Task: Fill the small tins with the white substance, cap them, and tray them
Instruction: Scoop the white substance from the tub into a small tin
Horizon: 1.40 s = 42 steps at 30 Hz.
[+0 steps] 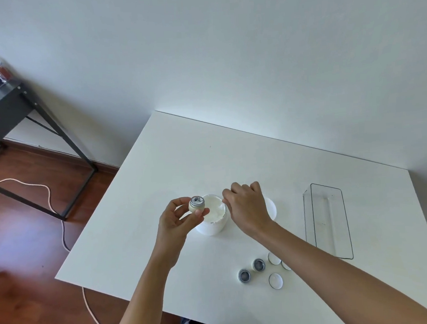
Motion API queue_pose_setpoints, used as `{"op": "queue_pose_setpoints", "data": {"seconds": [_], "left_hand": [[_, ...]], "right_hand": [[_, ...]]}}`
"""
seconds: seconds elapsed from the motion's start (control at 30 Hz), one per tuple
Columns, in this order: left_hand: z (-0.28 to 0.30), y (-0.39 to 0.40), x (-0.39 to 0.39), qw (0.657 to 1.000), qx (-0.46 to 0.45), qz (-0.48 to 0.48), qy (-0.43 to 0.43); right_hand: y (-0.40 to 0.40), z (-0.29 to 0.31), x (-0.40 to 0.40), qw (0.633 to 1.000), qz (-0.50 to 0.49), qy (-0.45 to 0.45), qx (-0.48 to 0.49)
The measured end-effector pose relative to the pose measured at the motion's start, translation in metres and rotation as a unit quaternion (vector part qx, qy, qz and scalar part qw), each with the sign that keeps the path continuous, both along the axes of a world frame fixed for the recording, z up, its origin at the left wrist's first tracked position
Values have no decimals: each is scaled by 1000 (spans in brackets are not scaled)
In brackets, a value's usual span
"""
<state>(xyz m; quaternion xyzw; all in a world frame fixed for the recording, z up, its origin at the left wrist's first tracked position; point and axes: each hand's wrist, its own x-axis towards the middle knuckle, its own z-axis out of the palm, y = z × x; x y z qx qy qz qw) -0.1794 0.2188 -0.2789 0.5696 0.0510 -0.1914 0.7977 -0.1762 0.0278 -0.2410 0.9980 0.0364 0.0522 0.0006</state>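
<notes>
The left hand [177, 218] pinches a small tin [197, 204] above the open white jar [213, 224] mid-counter; the right hand [247, 207], fingers curled, hovers at the jar's rim; whether it holds anything is unclear.

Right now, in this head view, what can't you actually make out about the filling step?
- Right hand: its fingertips curl away from the camera, so any tool it holds is hidden.
- Large white jar's lid: mostly covered by the same hand.
- Tin in the left hand: too small to judge the fill level.
- Two open tins on the table: interiors too small to read.
- One clear lid: partly behind the right forearm.
</notes>
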Motion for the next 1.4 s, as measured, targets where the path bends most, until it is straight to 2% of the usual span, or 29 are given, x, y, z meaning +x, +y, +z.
{"op": "queue_pose_setpoints", "data": {"seconds": [0.1,0.2,0.4,0.53,0.67,0.97,1.07,1.13,1.3,1.4], "left_hand": [[0,2,-1,1000,4,-4,-3],[0,3,-3,1000,11,0,-5],[-1,4,-3,998,56,2,-12],[-4,1,-1,996,83,12,-13],[-5,1,0,995,102,17,-15],[-4,-5,4,990,137,19,-6],[-1,-8,4,991,134,5,-8],[1,-9,4,991,131,-6,-12],[6,-12,5,992,124,-24,-21],[8,-13,6,993,114,-31,-24]], "right_hand": [[3,-7,3,999,31,37,-10],[3,-18,2,994,37,90,52],[0,-19,2,966,-86,125,211],[-12,-14,2,914,-185,129,336],[-21,-7,1,864,-252,137,415],[-26,29,3,769,-264,159,561],[-21,37,4,767,-247,153,572],[-18,38,4,779,-233,138,566],[-11,39,-1,853,-180,63,486],[-7,41,-4,893,-115,1,435]]}}
